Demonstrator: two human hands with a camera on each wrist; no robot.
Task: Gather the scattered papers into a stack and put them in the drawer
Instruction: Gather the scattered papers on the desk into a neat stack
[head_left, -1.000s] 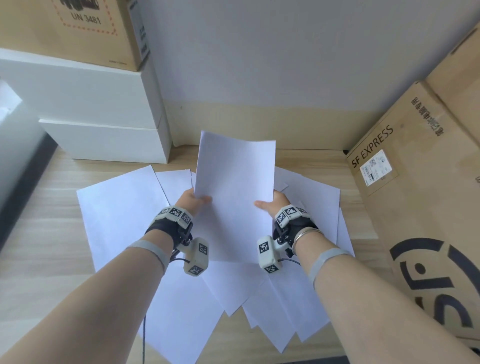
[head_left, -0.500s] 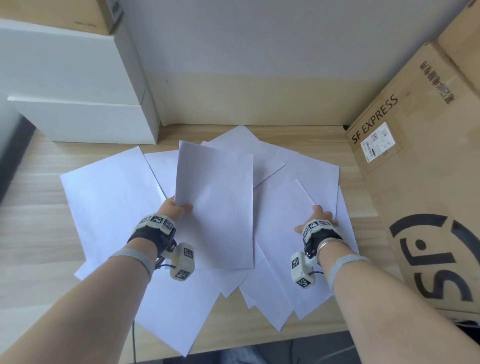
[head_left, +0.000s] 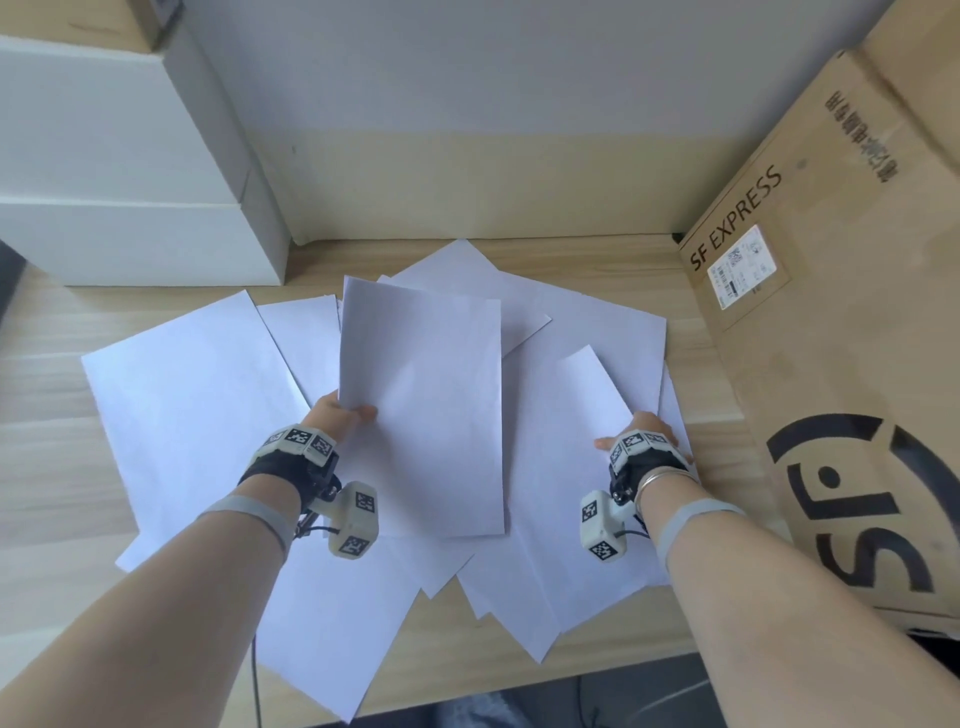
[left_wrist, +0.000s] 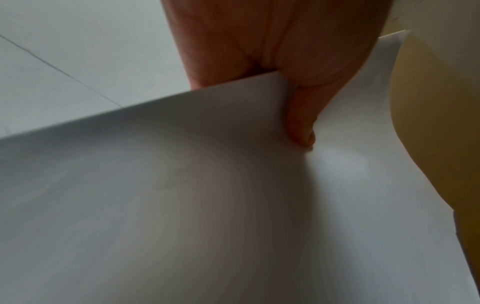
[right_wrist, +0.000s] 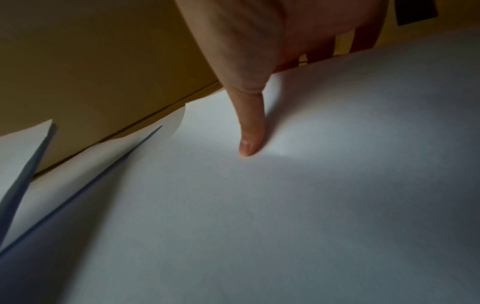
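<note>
Many thin white paper sheets (head_left: 197, 415) lie fanned on the wooden desk below your hands; judge them light, floppy and slippery, best taken at an edge. Your left hand (head_left: 332, 415) pinches one lifted white sheet (head_left: 421, 405) at its left edge, thumb on top. Your right hand (head_left: 644, 431) grips the right edge of another sheet (right_wrist: 285, 205), thumb (right_wrist: 250, 131) above, fingers beneath it.
</note>
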